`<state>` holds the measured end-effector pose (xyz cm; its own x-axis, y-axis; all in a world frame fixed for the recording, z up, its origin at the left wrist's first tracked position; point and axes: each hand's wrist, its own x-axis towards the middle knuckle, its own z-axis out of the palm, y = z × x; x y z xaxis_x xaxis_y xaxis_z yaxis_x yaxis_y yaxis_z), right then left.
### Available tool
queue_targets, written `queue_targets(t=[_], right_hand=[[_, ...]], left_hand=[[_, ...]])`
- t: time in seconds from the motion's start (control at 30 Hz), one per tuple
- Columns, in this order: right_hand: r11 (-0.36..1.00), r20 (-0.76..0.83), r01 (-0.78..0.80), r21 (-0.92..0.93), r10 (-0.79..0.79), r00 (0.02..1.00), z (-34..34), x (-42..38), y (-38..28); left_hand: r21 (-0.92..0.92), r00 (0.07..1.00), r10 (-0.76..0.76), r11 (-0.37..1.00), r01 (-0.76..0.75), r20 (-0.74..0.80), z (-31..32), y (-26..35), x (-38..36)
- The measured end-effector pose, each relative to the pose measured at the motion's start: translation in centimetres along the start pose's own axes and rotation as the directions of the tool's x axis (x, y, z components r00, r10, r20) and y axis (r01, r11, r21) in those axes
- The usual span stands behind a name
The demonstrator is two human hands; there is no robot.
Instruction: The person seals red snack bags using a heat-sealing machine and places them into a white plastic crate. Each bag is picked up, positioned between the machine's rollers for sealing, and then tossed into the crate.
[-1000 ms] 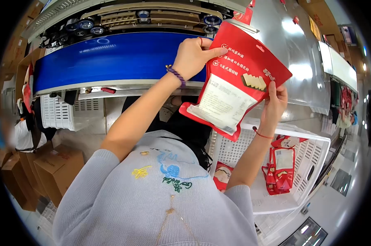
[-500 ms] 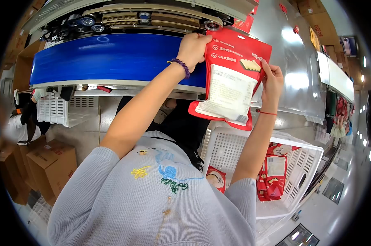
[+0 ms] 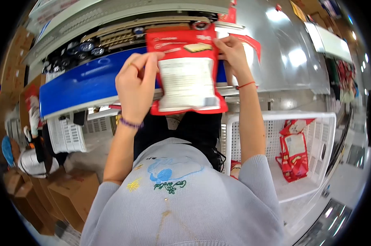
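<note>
In the upper middle of the frame, a red pouch (image 3: 185, 80) with a large white label panel is held up by both hands, its printed face toward the camera and its top edge toward the top of the frame. The left hand (image 3: 136, 84), with a dark beaded bracelet (image 3: 131, 123) at its wrist, has its fingers drawn together on the pouch's left edge, near the top corner. The right hand (image 3: 234, 55), with a thin red cord (image 3: 246, 85) at its wrist, grips the upper right edge between thumb and fingers. Behind the pouch, a blue belt (image 3: 83, 82) runs across the upper left, below a row of rollers and rails (image 3: 111, 39). A shiny metal table (image 3: 286, 53) fills the upper right. Right of centre, below that table, a white crate (image 3: 294, 194) holds several red packs (image 3: 294, 158), gathered mostly toward its right side. At the left edge of the frame, another person (image 3: 34, 162) wears white gloves (image 3: 34, 123) beside a second, slatted white basket (image 3: 64, 135). Brown cardboard boxes (image 3: 75, 194) stand in the lower left. The lettering on the pouch is blurred.
</note>
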<state>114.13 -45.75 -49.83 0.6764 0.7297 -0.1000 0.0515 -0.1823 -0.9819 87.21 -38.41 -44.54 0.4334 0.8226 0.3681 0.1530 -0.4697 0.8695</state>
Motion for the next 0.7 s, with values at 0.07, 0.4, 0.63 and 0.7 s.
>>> queue_targets(t=[0.07, 0.4, 0.63, 0.7], right_hand=[[0.999, 0.193, -0.022, 0.027, 0.016, 0.981, -1.1, -2.2, -1.0], [0.767, -0.310, -0.049, 0.639, 0.316, 0.897, -26.3, -27.3, 14.2], [0.556, -0.722, 0.507, 0.658, 0.658, 0.214, -46.9, -42.9, 29.1], [0.702, -0.784, 0.459, 0.544, 0.620, -0.020, -48.1, -42.4, 27.6]], left_hand=[[-0.102, 0.983, 0.001, 0.995, 0.018, 0.185, 0.4, 3.0, -1.2], [-0.083, 0.378, -0.057, 0.936, 0.343, 0.924, 8.3, 3.4, -7.1], [0.007, 0.243, -0.103, 0.930, 0.367, 0.965, 8.2, 5.6, -8.0], [0.013, 0.235, -0.127, 0.900, 0.436, 0.964, 8.4, 5.7, -8.4]])
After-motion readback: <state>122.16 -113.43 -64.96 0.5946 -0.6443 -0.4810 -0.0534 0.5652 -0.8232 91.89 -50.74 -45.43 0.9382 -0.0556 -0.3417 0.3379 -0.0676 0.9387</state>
